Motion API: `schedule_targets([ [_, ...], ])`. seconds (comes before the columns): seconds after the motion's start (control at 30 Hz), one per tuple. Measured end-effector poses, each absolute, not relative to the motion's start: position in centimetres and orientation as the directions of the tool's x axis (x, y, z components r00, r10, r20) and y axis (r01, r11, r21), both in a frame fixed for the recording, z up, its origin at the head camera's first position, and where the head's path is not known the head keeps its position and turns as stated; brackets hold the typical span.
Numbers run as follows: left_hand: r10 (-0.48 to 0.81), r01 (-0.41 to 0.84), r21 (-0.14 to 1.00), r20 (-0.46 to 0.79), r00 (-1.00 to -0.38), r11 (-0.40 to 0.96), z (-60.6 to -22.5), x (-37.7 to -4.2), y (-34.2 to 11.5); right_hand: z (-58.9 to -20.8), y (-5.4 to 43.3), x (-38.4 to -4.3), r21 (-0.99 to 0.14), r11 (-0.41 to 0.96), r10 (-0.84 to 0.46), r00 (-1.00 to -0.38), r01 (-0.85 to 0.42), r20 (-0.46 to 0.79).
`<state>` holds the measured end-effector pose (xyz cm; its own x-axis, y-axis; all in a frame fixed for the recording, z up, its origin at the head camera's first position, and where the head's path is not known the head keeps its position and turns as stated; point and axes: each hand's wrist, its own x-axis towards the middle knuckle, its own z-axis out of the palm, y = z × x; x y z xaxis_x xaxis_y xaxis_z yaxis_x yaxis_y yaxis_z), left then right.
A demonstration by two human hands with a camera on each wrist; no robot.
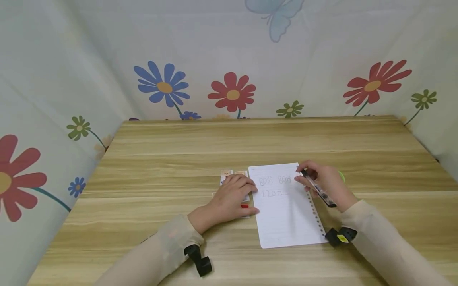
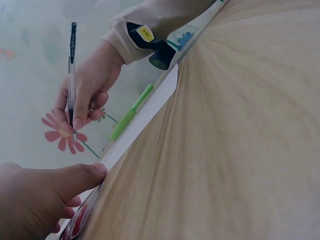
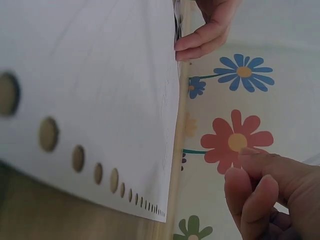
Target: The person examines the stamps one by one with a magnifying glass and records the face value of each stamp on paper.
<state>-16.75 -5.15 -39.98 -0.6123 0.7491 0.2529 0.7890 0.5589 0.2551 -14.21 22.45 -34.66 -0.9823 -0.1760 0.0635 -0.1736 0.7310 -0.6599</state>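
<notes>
A sheet of lined loose-leaf paper lies on the table with its punched holes along the right edge. Handwriting near its top reads 80分, 80分 and, below, 120元. My right hand pinches a clear-barrelled pen with black ends; in the left wrist view the pen points tip down, above the sheet. My left hand lies flat, its fingertips and thumb on the paper's left edge. Partly under that hand are several small printed cards or stamps, mostly hidden, with a bit of red among them.
Beyond the paper lies a slim green stick-like thing, mostly covered by the right hand in the head view. The wooden table meets a flower-printed cloth at the back and both sides. Each wrist wears a black camera strap.
</notes>
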Motion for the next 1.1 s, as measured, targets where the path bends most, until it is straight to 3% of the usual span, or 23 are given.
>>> schedule_targets([
  [0.17, 0.748, 0.787, 0.256, 0.25, -0.615, 0.561, -39.9, -16.7, -5.1, -34.7, 23.2, -14.4, -0.62, 0.754, -0.196, -0.976, -0.214, 0.099],
  [0.67, 0.752, 0.786, 0.256, 0.238, -0.615, 0.562, -40.0, -16.6, -5.0, -33.8, 25.1, -13.6, -0.718, 0.661, -0.195, -0.974, -0.217, 0.114],
  [1.1, 0.747, 0.79, 0.274, 0.263, -0.61, 0.549, -39.8, -16.5, -5.1, -32.9, 26.3, -13.2, -0.72, 0.636, -0.228, -0.959, -0.279, 0.17],
])
